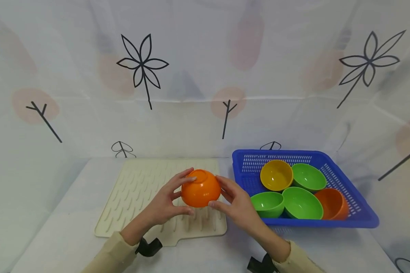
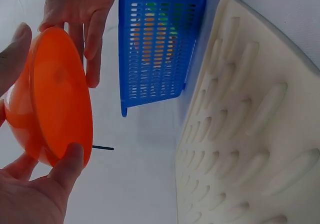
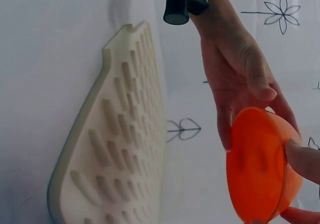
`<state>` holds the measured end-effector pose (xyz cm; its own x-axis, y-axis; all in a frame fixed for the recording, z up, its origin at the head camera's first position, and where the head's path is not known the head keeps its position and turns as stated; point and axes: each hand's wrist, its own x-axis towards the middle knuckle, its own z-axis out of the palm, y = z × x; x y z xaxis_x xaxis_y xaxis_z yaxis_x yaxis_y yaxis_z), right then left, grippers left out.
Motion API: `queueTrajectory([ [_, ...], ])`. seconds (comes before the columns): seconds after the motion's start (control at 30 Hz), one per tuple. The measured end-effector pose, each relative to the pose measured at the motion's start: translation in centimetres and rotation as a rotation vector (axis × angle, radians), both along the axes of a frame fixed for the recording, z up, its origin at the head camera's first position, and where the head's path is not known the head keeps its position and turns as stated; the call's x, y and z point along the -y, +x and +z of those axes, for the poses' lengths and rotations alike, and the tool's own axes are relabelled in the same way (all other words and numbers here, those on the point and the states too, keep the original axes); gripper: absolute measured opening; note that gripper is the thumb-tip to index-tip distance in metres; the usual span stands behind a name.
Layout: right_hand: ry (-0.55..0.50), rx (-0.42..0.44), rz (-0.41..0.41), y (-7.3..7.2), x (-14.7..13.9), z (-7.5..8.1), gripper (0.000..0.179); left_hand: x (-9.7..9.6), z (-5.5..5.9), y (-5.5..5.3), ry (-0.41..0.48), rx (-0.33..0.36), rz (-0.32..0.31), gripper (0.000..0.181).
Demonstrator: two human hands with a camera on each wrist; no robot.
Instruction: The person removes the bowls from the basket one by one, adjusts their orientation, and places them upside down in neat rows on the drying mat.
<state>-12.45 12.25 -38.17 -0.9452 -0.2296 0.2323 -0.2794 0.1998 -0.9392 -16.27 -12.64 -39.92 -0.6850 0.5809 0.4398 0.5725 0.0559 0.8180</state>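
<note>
Left hand (image 1: 165, 201) and right hand (image 1: 239, 204) clasping an overturned orange bowl (image 1: 201, 191), above a cream mat (image 1: 130, 197), blue basket (image 1: 358, 223) of other bowls (image 1: 303, 204) alongside

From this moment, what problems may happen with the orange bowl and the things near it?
The orange bowl could slip: the left hand and right hand hold it by fingers and thumbs, and its surface looks glossy. If dropped, it might bounce on the ridged mat. In the head view, the right hand looks close to the blue basket, so a sideways move might bump it.
</note>
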Motion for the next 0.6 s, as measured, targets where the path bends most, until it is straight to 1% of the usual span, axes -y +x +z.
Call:
queueTrajectory([
  [0.07,-0.001,0.002,-0.002,0.0,0.0,0.0,0.071,0.0,0.1,0.1,-0.004,0.001,0.016,0.065],
  [0.13,-0.008,0.005,-0.004,0.0,0.1,-0.1,0.070,0.0,0.2,0.1,-0.008,0.003,0.044,0.068],
  [0.23,-0.019,0.011,-0.007,0.0,0.1,-0.1,0.070,0.1,0.4,0.2,-0.021,0.014,0.087,0.079],
  [0.33,-0.024,0.004,-0.004,0.0,0.3,-0.2,0.071,0.1,0.5,0.2,-0.036,0.051,0.110,0.088],
  [0.47,-0.024,-0.009,0.006,-0.2,0.6,-0.4,0.071,0.3,0.5,0.2,-0.070,0.096,0.137,0.088],
  [0.6,-0.029,0.000,0.004,-0.3,1.0,-0.6,0.069,0.6,0.4,0.2,-0.099,0.106,0.171,0.086],
])
